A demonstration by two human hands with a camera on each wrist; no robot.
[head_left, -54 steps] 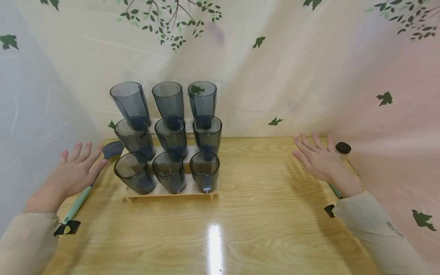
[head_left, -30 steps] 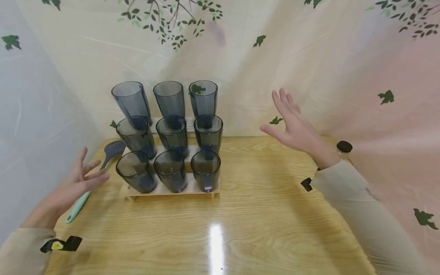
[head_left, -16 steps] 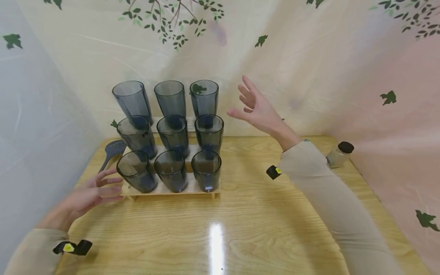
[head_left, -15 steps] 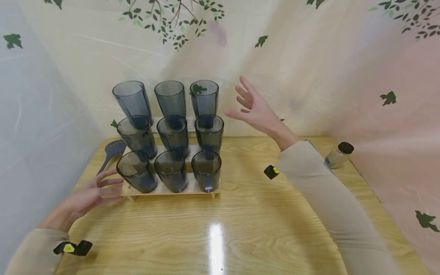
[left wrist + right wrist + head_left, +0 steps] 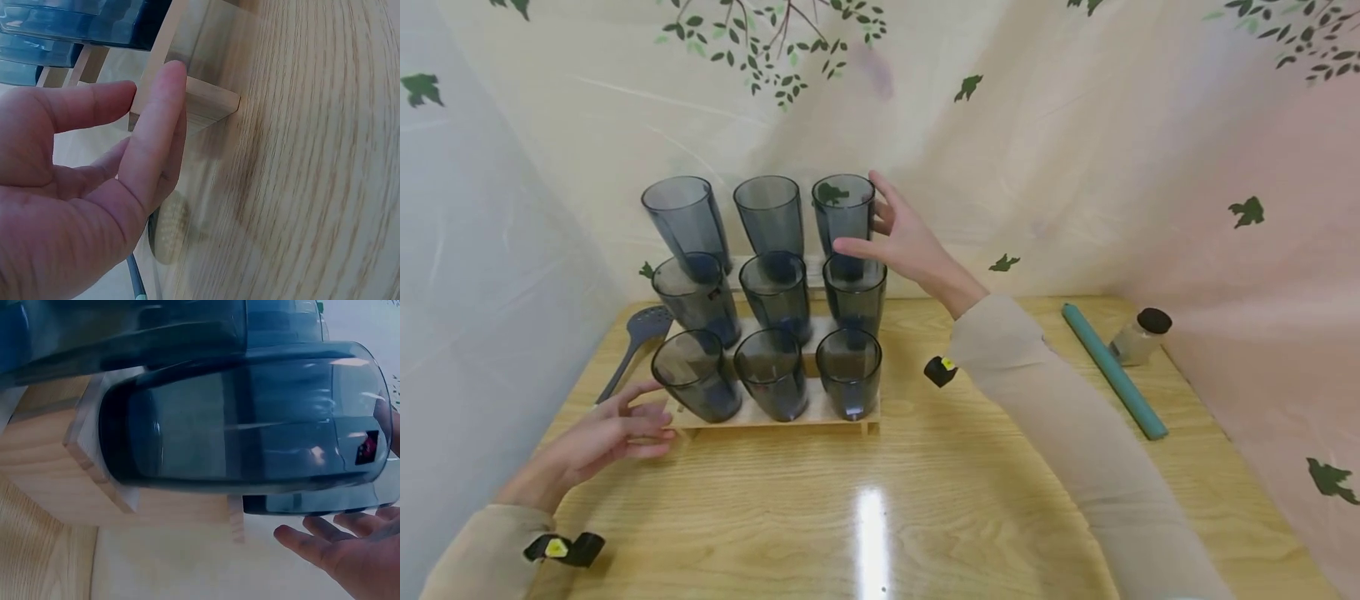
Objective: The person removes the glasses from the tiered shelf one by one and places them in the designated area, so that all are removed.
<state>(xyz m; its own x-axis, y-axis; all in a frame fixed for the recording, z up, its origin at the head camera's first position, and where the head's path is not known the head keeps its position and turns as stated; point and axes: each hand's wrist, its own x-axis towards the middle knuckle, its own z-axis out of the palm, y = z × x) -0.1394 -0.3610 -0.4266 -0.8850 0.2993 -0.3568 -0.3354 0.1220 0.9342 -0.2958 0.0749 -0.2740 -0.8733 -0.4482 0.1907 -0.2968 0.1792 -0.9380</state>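
Note:
Several smoky blue drinking glasses stand in rows of three on a stepped wooden rack (image 5: 820, 423). My right hand (image 5: 902, 237) is at the right glass (image 5: 841, 212) of the back row, its thumb in front and its fingers spread along the far right side. In the right wrist view, a nearer glass (image 5: 275, 425) with a small dark sticker partly covers that back glass (image 5: 312, 503); the visible fingertips look slightly apart from it. My left hand (image 5: 606, 437) is at the rack's front left corner, fingers loosely bent, fingertips (image 5: 167, 75) close against the wooden edge; firm contact cannot be told.
A dark slotted turner (image 5: 640, 329) lies left of the rack, its handle partly hidden by my left hand. On the right are a teal rod (image 5: 1112, 371) and a small clear jar (image 5: 1138, 337) with a black lid. A patterned cloth (image 5: 1037, 167) hangs behind the wooden table (image 5: 820, 508).
My right hand has swept left from the table's right side to the back right glass. My left hand has lowered and moved right to the rack's corner. The glasses have stayed in place.

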